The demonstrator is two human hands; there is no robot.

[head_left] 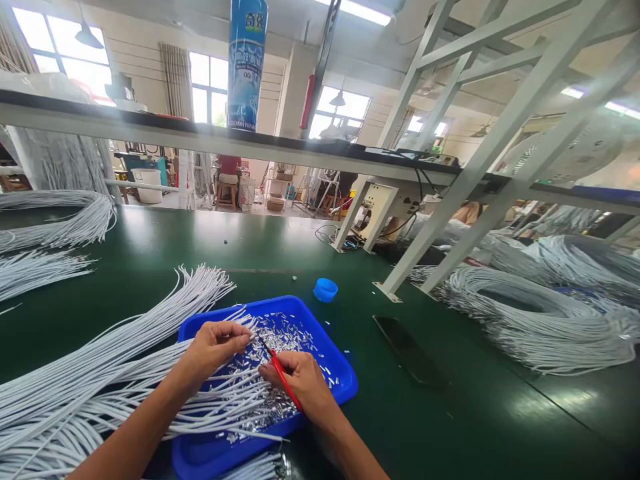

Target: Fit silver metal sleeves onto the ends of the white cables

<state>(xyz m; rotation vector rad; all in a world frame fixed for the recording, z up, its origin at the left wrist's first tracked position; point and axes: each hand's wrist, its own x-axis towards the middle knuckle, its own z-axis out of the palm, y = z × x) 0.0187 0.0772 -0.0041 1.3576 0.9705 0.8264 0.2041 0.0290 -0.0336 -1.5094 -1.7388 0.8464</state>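
Note:
Over the blue tray [345,383], my left hand [214,343] pinches the end of a white cable at its fingertips. My right hand [303,383] is closed round a red-handled tool [286,383] with a thin dark tip; its exact kind is unclear. That tip points up and left, close to the left fingertips. Small shiny metal pieces [285,331] are scattered across the tray. Loose white cables [225,403] run in from the left and lie over it, partly beneath my left forearm. A thicker cable bundle [150,327] lies just beyond that arm.
A blue cap [325,290] and a dark phone-like slab [410,350] lie on the green table [480,427]. Coiled cables [540,313] sit at the right, with another coil [75,217] at the far left. Metal posts [430,220] hold a shelf bearing a blue spray can [247,67].

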